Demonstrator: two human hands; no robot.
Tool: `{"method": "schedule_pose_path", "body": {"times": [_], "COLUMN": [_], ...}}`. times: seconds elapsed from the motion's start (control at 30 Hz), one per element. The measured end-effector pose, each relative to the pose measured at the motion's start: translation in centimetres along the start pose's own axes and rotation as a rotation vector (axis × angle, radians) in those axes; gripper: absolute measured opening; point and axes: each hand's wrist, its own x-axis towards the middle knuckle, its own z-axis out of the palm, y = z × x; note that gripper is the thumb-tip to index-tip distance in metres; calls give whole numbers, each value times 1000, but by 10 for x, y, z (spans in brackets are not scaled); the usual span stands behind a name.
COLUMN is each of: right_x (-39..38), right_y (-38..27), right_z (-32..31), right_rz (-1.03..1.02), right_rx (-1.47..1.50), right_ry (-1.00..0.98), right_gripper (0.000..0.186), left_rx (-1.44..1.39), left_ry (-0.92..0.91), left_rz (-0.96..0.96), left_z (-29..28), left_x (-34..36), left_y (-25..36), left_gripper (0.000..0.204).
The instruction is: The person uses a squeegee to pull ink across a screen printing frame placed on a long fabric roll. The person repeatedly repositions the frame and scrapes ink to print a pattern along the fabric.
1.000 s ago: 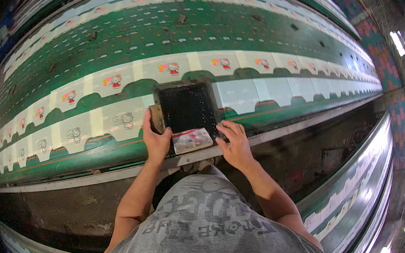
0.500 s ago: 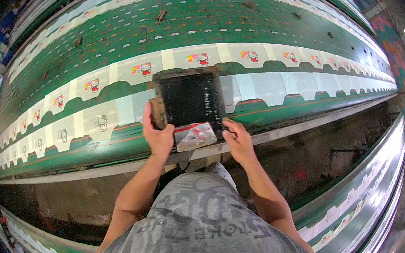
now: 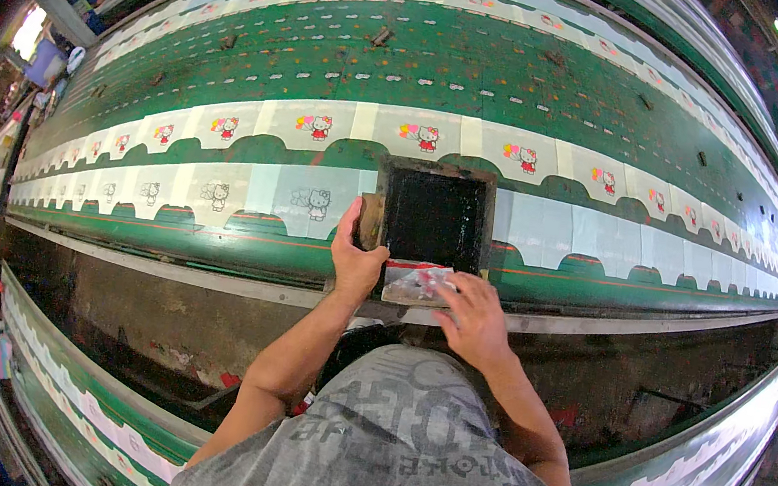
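Note:
A small printing screen (image 3: 435, 215) with a wooden frame and a black inner area lies over the near row of pale fabric pieces (image 3: 250, 198) on the long green table. My left hand (image 3: 357, 263) grips the frame's left side near a brown wooden block (image 3: 370, 222), its thumb over the near corner. Across the near end of the screen is a shiny silvery patch (image 3: 413, 284) with a red strip along its top. Over the right part of this patch hovers or rests my right hand (image 3: 476, 322), fingers apart, slightly blurred; contact is unclear.
Behind the screen runs a row of pieces with coloured cartoon cats (image 3: 420, 138). Left of the screen, near-row pieces carry dark outline prints (image 3: 315, 204). Small dark blocks (image 3: 381, 37) lie on the green table (image 3: 306, 46). A pale rail (image 3: 213, 273) edges its near side.
The view has turned, and the screen now sits square to the row of pieces instead of tilted. My right hand has moved from the frame's right corner to over its near end.

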Motion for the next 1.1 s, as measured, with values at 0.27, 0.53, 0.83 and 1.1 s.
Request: {"method": "schedule_pose_path", "body": {"times": [0.27,0.53,0.83,1.1], "right_x": [39,125,172,106], "right_y": [4,55,101,46], "right_z": [13,-19,16,20], "right_rz": [-84,106,143,61], "right_rx": [-241,-60,-129,-136], "right_ry": [-257,-519,-192,-208], "right_gripper": [44,38,45,54], "left_rx": [-30,-186,-148,-159], "left_ry": [-23,-72,-178,-146], "left_rz": [-61,-122,-144,-173], "left_z": [5,0,-15,-11], "left_x": [4,6,17,13], "left_y": [-9,-6,0,6], "left_gripper": [100,87,75,75]}}
